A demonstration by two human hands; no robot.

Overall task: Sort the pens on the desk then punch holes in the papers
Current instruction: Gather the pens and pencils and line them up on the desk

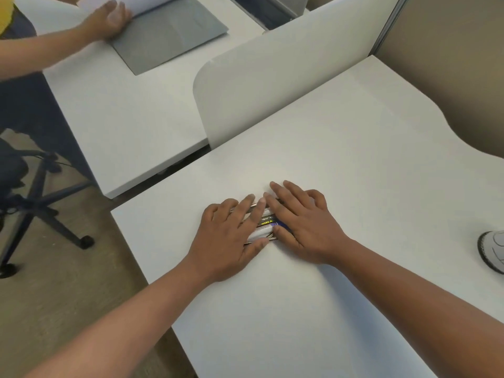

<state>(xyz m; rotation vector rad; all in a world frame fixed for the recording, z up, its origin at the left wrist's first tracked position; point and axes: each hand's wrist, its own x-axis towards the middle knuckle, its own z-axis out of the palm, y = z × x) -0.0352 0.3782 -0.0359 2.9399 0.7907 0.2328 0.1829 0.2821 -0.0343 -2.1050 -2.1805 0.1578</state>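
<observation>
Your left hand (230, 238) lies flat on the white desk (354, 165), fingers (246, 207) loosely spread and laid over a small bundle of pens (264, 226). Your right hand (305, 226) lies flat just beside it, fingers (283, 197) close together, also resting on the pens. The fingertips of the two hands meet over the bundle; neither hand is curled around it. Pens lie side by side on the desk between the palms, mostly covered; a blue one and a white one show in the gap.

Desk is bare ahead and to the right. Left edge runs near your left forearm; a white divider panel (286, 77) stands at the far left.

A round white object (493, 251) sits at the right edge, partly cut off.

Another person's hand (109, 19) touches papers (128, 2) on a grey folder (169, 36) at the neighbouring desk.
</observation>
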